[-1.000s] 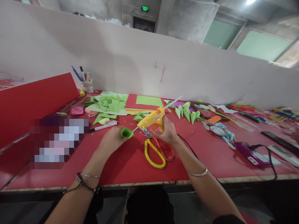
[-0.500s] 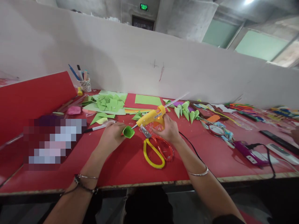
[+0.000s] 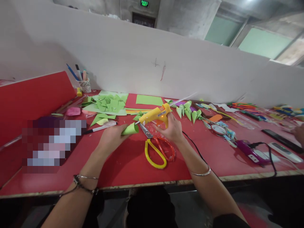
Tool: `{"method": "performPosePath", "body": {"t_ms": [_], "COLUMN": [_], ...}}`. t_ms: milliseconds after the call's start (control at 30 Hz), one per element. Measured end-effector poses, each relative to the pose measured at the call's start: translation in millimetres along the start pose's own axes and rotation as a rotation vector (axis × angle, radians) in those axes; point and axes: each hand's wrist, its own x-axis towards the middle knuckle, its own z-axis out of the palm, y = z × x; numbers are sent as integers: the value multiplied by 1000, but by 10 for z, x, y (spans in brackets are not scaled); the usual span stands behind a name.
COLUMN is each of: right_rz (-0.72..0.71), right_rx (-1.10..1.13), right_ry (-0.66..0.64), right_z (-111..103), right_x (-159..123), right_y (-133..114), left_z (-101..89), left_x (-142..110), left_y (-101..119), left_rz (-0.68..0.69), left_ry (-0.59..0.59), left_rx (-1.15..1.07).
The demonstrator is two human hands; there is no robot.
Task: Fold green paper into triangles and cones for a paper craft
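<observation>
My left hand (image 3: 113, 135) grips a rolled piece of green paper (image 3: 131, 129), its wider end pointing right. My right hand (image 3: 174, 128) is wrapped round a yellow hot glue gun (image 3: 152, 115), which has a clear glue stick (image 3: 182, 98) poking out of its back. The gun's metal nozzle touches or nearly touches the paper roll's edge; I cannot tell which. Under the gun lie scissors (image 3: 155, 158) with one yellow and one red handle, their blades partly hidden.
Cut green paper pieces (image 3: 110, 104) are heaped at the back, with finished green cones (image 3: 188, 111) to their right. A white pen (image 3: 104, 126) lies left of my hand. A purple power strip (image 3: 253, 152) and another person's hand (image 3: 298, 133) are at right.
My left hand has turned the green paper roll from facing me to lying sideways. The glue gun's nozzle has stayed close to its edge.
</observation>
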Motion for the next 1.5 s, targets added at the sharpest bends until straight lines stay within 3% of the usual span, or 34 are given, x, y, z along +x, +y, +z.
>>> {"method": "performPosePath", "body": {"t_ms": [367, 567, 733, 1000, 1200, 1333, 1500], "right_rz": [-60, -52, -26, -15, -57, -66, -43], "right_rx": [-115, -93, -92, -40, -42, -45, -27], "right_ry": [106, 149, 171, 91, 60, 54, 73], "right_z": [-28, -12, 4, 27, 68, 79, 67], "right_x": [15, 14, 16, -11, -32, -35, -20], "right_y": [-16, -10, -15, -13, -65, -86, -80], "left_z": [6, -10, 4, 85, 62, 76, 125], "left_x": [-1, -2, 4, 23, 8, 25, 46], "left_y": [24, 5, -9, -57, -14, -39, -76], "left_rz": [21, 91, 181, 107, 153, 173, 56], "left_ry": [-66, -1, -20, -93, -93, -59, 3], "left_rx": [-247, -238, -188, -212, -378, -367, -249]}}
